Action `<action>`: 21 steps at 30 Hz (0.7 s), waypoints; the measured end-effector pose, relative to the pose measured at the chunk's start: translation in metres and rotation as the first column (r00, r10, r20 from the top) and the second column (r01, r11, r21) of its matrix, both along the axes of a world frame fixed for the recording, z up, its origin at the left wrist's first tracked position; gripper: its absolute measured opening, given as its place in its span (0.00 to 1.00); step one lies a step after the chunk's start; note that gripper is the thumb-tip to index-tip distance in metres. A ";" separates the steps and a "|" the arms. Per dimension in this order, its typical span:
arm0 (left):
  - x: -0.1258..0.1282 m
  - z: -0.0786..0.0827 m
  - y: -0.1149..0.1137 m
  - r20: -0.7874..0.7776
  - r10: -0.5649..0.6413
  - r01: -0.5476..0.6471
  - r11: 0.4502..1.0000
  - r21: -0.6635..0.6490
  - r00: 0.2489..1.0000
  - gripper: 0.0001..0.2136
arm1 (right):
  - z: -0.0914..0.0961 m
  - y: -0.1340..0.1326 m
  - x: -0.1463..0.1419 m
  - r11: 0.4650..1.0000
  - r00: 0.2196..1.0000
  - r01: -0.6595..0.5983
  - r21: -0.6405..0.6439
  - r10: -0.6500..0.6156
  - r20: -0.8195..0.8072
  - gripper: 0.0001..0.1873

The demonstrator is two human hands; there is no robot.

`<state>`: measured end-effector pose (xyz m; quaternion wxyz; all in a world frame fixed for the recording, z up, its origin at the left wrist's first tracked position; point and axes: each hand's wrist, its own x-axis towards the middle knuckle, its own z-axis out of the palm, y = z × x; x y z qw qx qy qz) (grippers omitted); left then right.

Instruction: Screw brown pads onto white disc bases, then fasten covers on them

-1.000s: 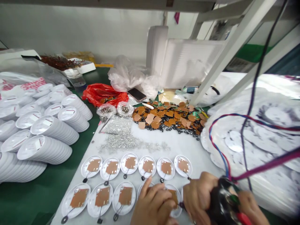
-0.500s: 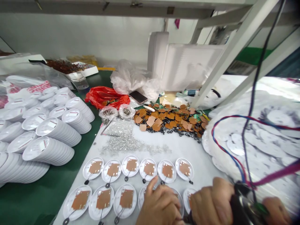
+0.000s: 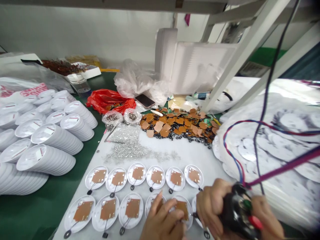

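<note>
My left hand (image 3: 162, 220) rests with curled fingers on a white round disc carrying a brown board (image 3: 182, 208) in the near row. My right hand (image 3: 215, 208) is wrapped around a black powered screwdriver (image 3: 236, 211) hung on red, blue and black cables (image 3: 252, 153); its tip points down at that disc. Two rows of white discs with brown boards (image 3: 132, 208) lie on the white work sheet (image 3: 185, 156).
Stacks of white round covers (image 3: 47, 146) lie on the green bench at left. A heap of small silver screws (image 3: 126, 145) and a pile of brown boards with black rings (image 3: 177, 125) sit behind the rows. A red bag (image 3: 110, 100), plastic bags and white foam stand further back. White discs are piled at right.
The view shifted slightly up and back down. My right hand with the screwdriver moved a little left toward the disc; my left hand stayed on the same disc.
</note>
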<state>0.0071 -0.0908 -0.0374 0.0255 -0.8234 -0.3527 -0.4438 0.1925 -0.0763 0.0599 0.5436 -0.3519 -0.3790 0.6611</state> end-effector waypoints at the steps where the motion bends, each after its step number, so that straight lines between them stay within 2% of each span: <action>1: -0.001 -0.003 -0.002 -0.015 0.003 -0.003 1.000 0.012 1.000 0.15 | 0.000 0.001 -0.003 1.000 1.000 -0.014 0.006 0.014 -0.009 0.33; 5: 0.000 -0.013 -0.007 -0.028 0.015 -0.015 1.000 0.019 0.999 0.13 | -0.009 0.005 -0.012 0.998 0.997 -0.054 0.014 0.054 -0.048 0.35; 10: 0.003 -0.019 -0.009 -0.049 0.042 -0.041 0.999 0.019 0.998 0.10 | -0.013 0.000 -0.017 0.996 0.994 -0.083 0.012 0.084 -0.075 0.33; 16: 0.003 -0.023 -0.011 -0.068 0.049 -0.047 0.998 0.035 0.996 0.10 | -0.013 -0.006 -0.021 1.000 1.000 0.029 0.009 -0.029 -0.007 0.35; 21: 0.002 -0.021 -0.007 -0.042 0.047 -0.044 0.997 0.060 0.998 0.14 | -0.018 -0.009 -0.029 0.999 0.999 -0.044 -0.012 0.044 -0.004 0.33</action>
